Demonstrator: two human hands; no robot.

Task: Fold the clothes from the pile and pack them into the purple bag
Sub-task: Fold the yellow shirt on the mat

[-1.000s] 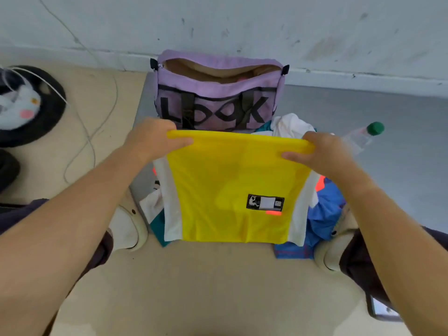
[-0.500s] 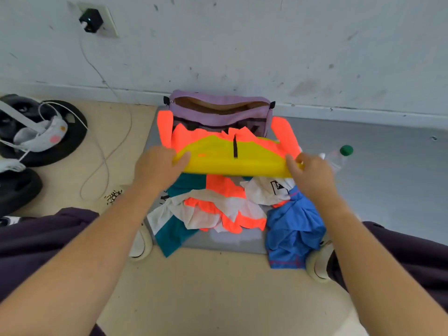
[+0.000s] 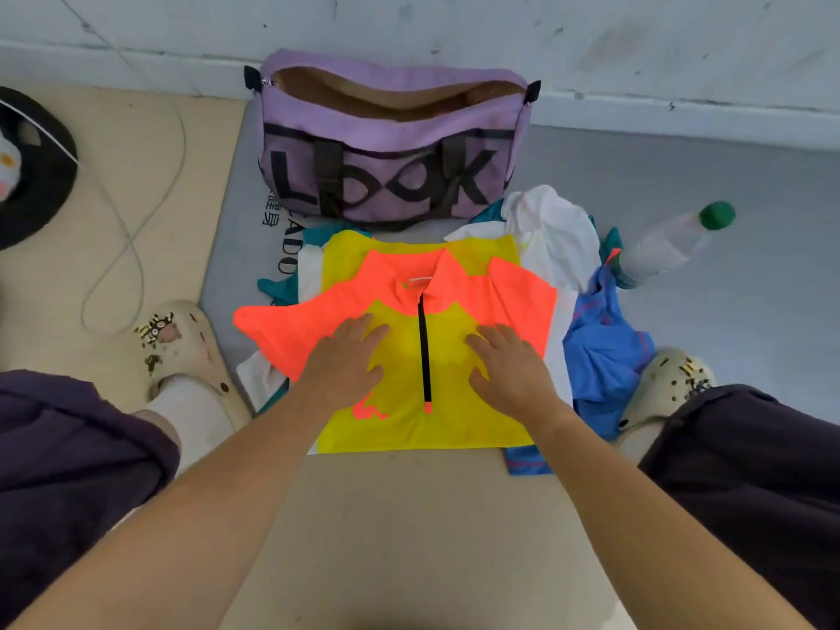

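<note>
1. The shirt (image 3: 436,356) — yellow with orange shoulders and collar — lies front up on the floor, just in front of the purple bag (image 3: 391,143).
2. A black zip runs down the shirt's chest from the collar.
3. The left hand (image 3: 345,356) lies flat on the shirt, just left of the zip, fingers straight and spread, pressing the cloth.
4. The right hand (image 3: 509,361) lies flat on the shirt too, just right of the zip, fingers spread, palm down.
5. The bag stands behind the shirt against the wall, its top unzipped and gaping — a tan lining shows inside.
6. The pile (image 3: 554,238) lies under and beside the shirt: white cloth at the shirt's far right corner, teal edges at its left.
7. A blue garment (image 3: 604,347) is crumpled just right of the shirt.
8. A bottle (image 3: 668,247) with a green cap lies on its side, well right of the shirt, past the white cloth.
9. A beige clog (image 3: 182,347) sits left of the shirt; another is right of the blue garment.
10. A white cable (image 3: 132,247) loops on the floor, far left of the shirt.
</note>
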